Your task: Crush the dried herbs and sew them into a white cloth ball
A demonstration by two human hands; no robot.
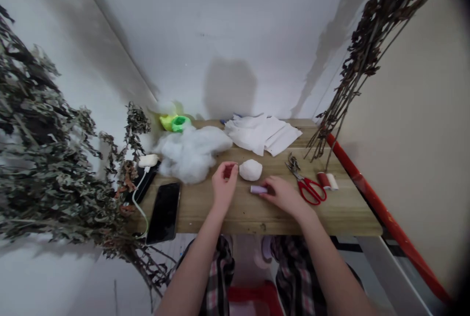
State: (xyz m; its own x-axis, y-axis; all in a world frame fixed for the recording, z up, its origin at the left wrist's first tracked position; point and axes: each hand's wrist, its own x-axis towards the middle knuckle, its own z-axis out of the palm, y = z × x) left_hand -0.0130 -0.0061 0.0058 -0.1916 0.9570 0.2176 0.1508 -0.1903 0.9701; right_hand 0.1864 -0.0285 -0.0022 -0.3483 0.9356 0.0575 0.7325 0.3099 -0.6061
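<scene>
My left hand hovers over the wooden tabletop with its fingertips pinched together, just left of a white stuffing ball. Nothing shows between those fingers, though anything very fine could be hidden. My right hand grips the end of a lilac thread spool, which lies on its side. A loose heap of white fiberfill sits left of my left hand. Red-handled scissors lie right of my right hand, beside a red thread spool and a cream one.
White fabric sheets lie at the table's back edge near a yellow-green plastic bag. A black phone and a corded power bank sit at left. Dried leafy branches hang at both sides. A red pole runs along the right.
</scene>
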